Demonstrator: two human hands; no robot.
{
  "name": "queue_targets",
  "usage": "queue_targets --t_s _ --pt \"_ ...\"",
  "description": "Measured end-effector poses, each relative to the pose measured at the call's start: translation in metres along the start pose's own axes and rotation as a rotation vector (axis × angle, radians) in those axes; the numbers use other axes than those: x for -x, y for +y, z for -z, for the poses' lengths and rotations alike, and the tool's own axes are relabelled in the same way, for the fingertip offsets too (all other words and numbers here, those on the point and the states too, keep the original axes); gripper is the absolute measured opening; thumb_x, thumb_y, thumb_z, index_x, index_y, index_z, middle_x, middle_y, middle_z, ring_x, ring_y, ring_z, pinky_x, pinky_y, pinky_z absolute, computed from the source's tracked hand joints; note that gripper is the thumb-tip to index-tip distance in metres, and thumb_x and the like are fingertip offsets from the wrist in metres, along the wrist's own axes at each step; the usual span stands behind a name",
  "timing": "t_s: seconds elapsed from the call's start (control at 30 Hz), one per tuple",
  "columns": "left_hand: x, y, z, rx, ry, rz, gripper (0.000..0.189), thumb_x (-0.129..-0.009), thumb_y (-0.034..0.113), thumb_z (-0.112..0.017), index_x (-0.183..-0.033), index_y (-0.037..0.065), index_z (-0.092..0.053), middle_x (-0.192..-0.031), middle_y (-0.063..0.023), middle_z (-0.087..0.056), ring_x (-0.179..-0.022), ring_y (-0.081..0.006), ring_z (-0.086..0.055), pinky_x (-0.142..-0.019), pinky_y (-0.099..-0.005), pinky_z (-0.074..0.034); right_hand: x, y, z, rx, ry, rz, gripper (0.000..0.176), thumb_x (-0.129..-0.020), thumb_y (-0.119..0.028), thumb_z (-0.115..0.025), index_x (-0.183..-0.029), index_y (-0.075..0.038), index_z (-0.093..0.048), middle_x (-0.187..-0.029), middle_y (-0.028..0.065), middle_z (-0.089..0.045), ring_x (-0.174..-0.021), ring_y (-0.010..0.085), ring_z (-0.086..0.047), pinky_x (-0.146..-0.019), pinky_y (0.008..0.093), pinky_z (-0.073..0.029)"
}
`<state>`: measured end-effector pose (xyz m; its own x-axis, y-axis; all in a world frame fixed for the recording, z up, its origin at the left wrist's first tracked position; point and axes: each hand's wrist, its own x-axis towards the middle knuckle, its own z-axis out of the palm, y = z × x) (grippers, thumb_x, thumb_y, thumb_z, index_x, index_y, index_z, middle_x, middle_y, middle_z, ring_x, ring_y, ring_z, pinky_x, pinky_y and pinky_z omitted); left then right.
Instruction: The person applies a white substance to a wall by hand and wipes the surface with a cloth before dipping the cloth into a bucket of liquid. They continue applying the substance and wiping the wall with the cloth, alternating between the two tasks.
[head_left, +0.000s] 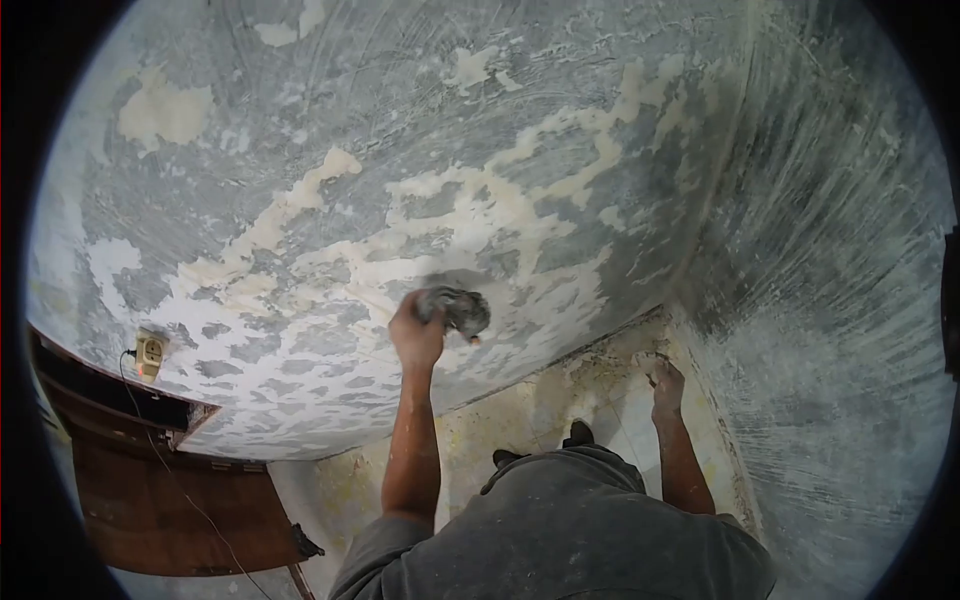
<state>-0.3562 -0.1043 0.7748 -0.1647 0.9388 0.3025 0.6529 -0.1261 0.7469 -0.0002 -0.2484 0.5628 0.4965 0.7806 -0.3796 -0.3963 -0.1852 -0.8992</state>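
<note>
My left hand is raised in front of the patchy wall, its fingers closed on a crumpled grey rag. The rag overlaps a whitish area of the wall in this view, and motion blurs it a little. Lower on the right, my right hand hangs over the floor near the corner with its fingers curled in. Something pale shows at its fingertips, but I cannot tell what it is. Grey surface and cream and white patches cover the wall.
A second wall, streaked grey, meets the first at the right. At left, a socket with a plugged-in cable sits above a brown wooden panel. My shoes stand on the stained floor.
</note>
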Motion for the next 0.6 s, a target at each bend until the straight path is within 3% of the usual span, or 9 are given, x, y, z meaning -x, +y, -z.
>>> queue_targets --t_s 0.1,0.13,0.2,0.27,0.33,0.37,0.47,0.5,0.6 --pt "0.004 0.022 0.013 0.458 0.338 -0.106 0.04 -0.08 -0.002 -0.06 -0.118 0.001 -0.047 -0.095 -0.013 -0.06 -0.086 -0.0171 -0.059 -0.07 -0.0289 -0.05 -0.004 0.0 -0.009 -0.075 -0.017 0.054 0.027 -0.09 -0.024 -0.056 -0.098 0.001 -0.064 -0.086 0.0016 -0.06 -0.08 0.0125 -0.052 -0.075 0.0279 -0.04" --pt "-0.005 0.057 0.015 0.673 0.606 -0.226 0.053 -0.083 0.0 -0.06 -0.129 0.004 -0.033 -0.108 -0.0169 -0.051 -0.099 -0.022 -0.054 -0.075 -0.0315 -0.05 -0.009 -0.001 -0.016 -0.092 -0.024 0.063 0.027 -0.09 -0.024 -0.056 -0.098 0.001 -0.064 -0.086 0.0016 -0.06 -0.08 0.0125 -0.052 -0.075 0.0279 -0.04" --pt "-0.028 0.101 0.022 0.866 0.805 -0.375 0.057 -0.084 0.0 -0.06 -0.131 0.003 -0.026 -0.113 -0.0171 -0.046 -0.107 -0.0236 -0.05 -0.079 -0.0324 -0.05 -0.018 -0.003 -0.02 0.02 -0.219 0.216 0.034 -0.091 -0.031 -0.056 -0.102 0.0 -0.064 -0.092 0.0024 -0.064 -0.085 0.0113 -0.055 -0.076 0.0273 -0.042" --pt "-0.063 0.114 0.03 0.529 0.842 -0.677 0.053 -0.084 0.007 -0.064 -0.129 0.003 -0.036 -0.119 -0.0195 -0.047 -0.115 -0.0311 -0.047 -0.091 -0.0415 -0.045 -0.02 -0.017 -0.027 0.105 -0.215 0.181 0.032 -0.091 -0.028 -0.056 -0.102 0.001 -0.064 -0.093 0.0033 -0.064 -0.085 0.0115 -0.055 -0.077 0.0276 -0.042" --pt "-0.089 0.12 0.051 -0.564 0.851 -0.898 0.048 -0.084 0.017 -0.065 -0.125 0.001 -0.047 -0.128 -0.0196 -0.046 -0.125 -0.0397 -0.039 -0.103 -0.0503 -0.03 -0.025 -0.022 -0.026 0.195 -0.21 0.139 0.031 -0.091 -0.026 -0.055 -0.102 0.002 -0.064 -0.094 0.0043 -0.065 -0.085 0.0117 -0.056 -0.078 0.0278 -0.043" --pt "-0.106 0.119 0.054 -0.652 0.829 -0.932 0.044 -0.083 0.026 -0.066 -0.122 0.007 -0.057 -0.134 -0.0183 -0.043 -0.131 -0.0443 -0.03 -0.107 -0.0519 -0.017 -0.028 -0.018 -0.023 0.206 -0.194 0.159 0.03 -0.09 -0.024 -0.056 -0.103 0.002 -0.064 -0.094 0.0043 -0.065 -0.085 0.0117 -0.056 -0.077 0.0276 -0.043" --pt "-0.134 0.109 0.08 -0.81 0.77 -1.101 0.046 -0.081 0.025 -0.067 -0.125 0.014 -0.057 -0.133 -0.0188 -0.044 -0.131 -0.0447 -0.03 -0.106 -0.0527 -0.02 -0.031 -0.004 -0.008 0.115 -0.14 0.254 0.028 -0.091 -0.021 -0.054 -0.103 0.002 -0.065 -0.093 0.0037 -0.065 -0.083 0.0107 -0.057 -0.076 0.0262 -0.044" --pt "-0.152 0.116 0.094 -0.633 0.663 -1.267 0.045 -0.081 0.026 -0.067 -0.125 0.02 -0.058 -0.134 -0.0208 -0.042 -0.131 -0.0454 -0.031 -0.104 -0.0539 -0.023 -0.028 0.003 -0.002 0.035 -0.109 0.329 0.027 -0.092 -0.019 -0.051 -0.102 0.001 -0.066 -0.092 0.0032 -0.065 -0.082 0.0098 -0.057 -0.076 0.025 -0.044" --pt "-0.155 0.161 0.085 -0.679 0.636 -1.213 0.043 -0.085 0.028 -0.062 -0.124 0.011 -0.058 -0.132 -0.0246 -0.043 -0.127 -0.0441 -0.037 -0.105 -0.0528 -0.028 -0.016 0.019 0.032 0.088 -0.051 0.229 0.028 -0.093 -0.017 -0.049 -0.106 0.001 -0.064 -0.094 0.0044 -0.065 -0.086 0.0105 -0.058 -0.081 0.0256 -0.045"
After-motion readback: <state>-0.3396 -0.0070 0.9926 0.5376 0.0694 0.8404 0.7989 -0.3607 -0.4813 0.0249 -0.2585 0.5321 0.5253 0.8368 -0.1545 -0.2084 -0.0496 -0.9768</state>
